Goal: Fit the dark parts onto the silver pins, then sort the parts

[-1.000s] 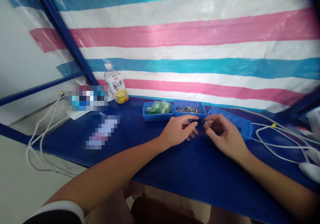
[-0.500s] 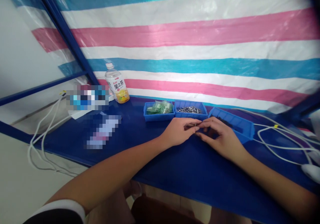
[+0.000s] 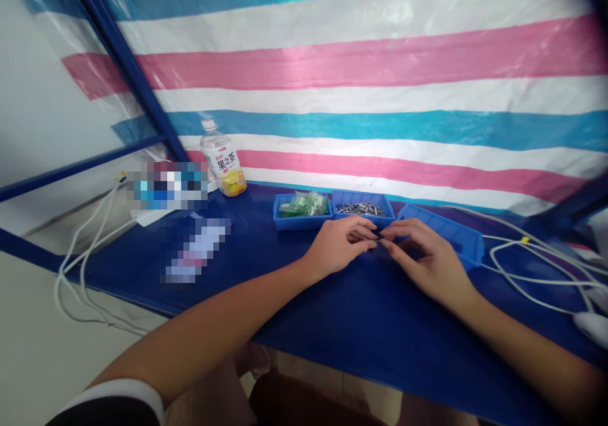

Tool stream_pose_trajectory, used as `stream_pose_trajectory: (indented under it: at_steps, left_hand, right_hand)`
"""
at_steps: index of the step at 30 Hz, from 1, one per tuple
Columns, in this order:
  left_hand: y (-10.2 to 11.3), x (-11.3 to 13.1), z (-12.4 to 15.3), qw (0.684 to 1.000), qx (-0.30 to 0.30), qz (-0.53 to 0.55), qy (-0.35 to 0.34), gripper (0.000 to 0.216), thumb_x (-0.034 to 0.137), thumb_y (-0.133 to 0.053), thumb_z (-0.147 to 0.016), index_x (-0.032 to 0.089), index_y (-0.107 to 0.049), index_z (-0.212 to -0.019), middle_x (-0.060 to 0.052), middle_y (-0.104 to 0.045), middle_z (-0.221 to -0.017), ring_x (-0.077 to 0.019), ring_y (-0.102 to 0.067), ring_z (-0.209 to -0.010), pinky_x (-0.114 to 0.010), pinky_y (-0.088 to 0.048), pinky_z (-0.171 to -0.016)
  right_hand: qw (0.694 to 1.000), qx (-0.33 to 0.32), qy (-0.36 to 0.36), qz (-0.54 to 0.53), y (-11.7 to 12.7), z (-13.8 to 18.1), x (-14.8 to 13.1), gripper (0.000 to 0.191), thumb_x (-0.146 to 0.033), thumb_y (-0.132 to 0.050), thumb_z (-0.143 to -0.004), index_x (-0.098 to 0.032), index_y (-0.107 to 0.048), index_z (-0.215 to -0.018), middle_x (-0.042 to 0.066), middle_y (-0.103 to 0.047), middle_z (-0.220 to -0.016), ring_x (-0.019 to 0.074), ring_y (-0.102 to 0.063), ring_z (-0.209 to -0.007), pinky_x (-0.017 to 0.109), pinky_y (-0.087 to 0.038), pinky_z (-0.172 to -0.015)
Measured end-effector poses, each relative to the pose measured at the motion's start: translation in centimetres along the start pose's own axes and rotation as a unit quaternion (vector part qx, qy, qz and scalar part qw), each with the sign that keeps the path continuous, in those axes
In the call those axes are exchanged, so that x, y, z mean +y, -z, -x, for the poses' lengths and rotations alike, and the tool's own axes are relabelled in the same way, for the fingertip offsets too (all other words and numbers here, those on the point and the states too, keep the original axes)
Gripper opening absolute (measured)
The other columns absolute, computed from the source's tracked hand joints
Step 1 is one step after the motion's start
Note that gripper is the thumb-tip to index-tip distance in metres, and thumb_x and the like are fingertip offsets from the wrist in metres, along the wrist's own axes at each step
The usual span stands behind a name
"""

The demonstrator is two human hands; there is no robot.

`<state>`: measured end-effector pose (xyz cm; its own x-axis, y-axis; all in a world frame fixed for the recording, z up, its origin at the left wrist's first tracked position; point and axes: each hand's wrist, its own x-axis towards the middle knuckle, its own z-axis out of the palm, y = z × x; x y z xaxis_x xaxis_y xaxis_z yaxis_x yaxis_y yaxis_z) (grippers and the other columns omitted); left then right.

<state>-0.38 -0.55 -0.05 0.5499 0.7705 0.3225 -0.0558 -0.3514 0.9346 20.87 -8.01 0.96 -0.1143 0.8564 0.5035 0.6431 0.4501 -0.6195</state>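
Note:
My left hand (image 3: 339, 247) and my right hand (image 3: 425, 258) meet over the blue table (image 3: 351, 331), fingertips almost touching. Both are closed in a pinch around a tiny dark piece between them, too small to name. Just behind the hands is a blue bin (image 3: 387, 202) with many thin metal pins (image 3: 360, 209). Left of it, another blue bin (image 3: 301, 225) holds green translucent plastic pieces (image 3: 304, 204). A third blue bin (image 3: 458, 233) sits angled behind my right hand, which hides most of its contents.
A drink bottle (image 3: 224, 168) stands at the back left, near blurred-out items. White cables (image 3: 536, 280) lie at the right with a white rounded object (image 3: 591, 326); more cables (image 3: 80, 274) hang off the left edge. A striped plastic sheet (image 3: 356, 65) closes off the back.
My right hand has drawn slightly right and down, and its fingers have shifted. The left fingers have straightened a little. The bins and bottle have stayed put.

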Motion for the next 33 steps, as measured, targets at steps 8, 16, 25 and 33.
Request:
stream_pose_trajectory:
  at_steps: [8, 16, 25, 33]
  left_hand:
    - [0.1, 0.0, 0.1, 1.0, -0.009, -0.022, -0.019, 0.034, 0.014, -0.08, -0.089, 0.018, -0.074, -0.122, -0.011, -0.084, -0.11, -0.0204, -0.081, -0.098, -0.041, -0.065, -0.099]
    - [-0.3, 0.8, 0.4, 1.0, 0.003, -0.001, -0.006, 0.038, 0.022, -0.081, -0.091, 0.016, -0.073, -0.127, -0.013, -0.082, -0.111, -0.0202, -0.08, -0.095, -0.034, -0.065, -0.089]
    - [-0.1, 1.4, 0.7, 0.994, -0.048, -0.095, -0.014, 0.035, 0.029, -0.064, -0.103, 0.017, -0.075, -0.133, -0.011, -0.083, -0.117, -0.0235, -0.081, -0.099, -0.037, -0.065, -0.093]
    - [0.0, 0.0, 0.2, 1.0, -0.006, -0.017, -0.019, 0.022, 0.016, -0.073, -0.094, 0.016, -0.077, -0.116, -0.011, -0.083, -0.111, -0.0218, -0.082, -0.099, -0.039, -0.066, -0.097]
  right_hand:
    - [0.997, -0.041, -0.054, 0.028, -0.4, 0.3, 0.6, 0.015, -0.041, -0.072, -0.096, -0.027, -0.074, -0.101, 0.005, -0.08, -0.098, 0.0224, -0.073, -0.075, 0.032, -0.055, -0.057]
    - [0.997, -0.02, -0.057, -0.049, -0.5, 0.3, 0.1, 0.03, -0.034, -0.067, -0.098, -0.029, -0.063, -0.127, 0.004, -0.073, -0.097, 0.0237, -0.073, -0.083, 0.036, -0.061, -0.07]
    - [1.0, -0.002, -0.006, 0.023, 0.1, -0.1, 0.2, 0.016, -0.04, -0.069, -0.1, -0.029, -0.078, -0.106, 0.007, -0.076, -0.1, 0.0246, -0.072, -0.085, 0.037, -0.057, -0.067]
    - [0.999, -0.04, -0.029, 0.005, -0.3, 0.2, 0.4, 0.02, -0.042, -0.072, -0.099, -0.029, -0.078, -0.113, 0.007, -0.078, -0.108, 0.0242, -0.073, -0.087, 0.037, -0.058, -0.068]
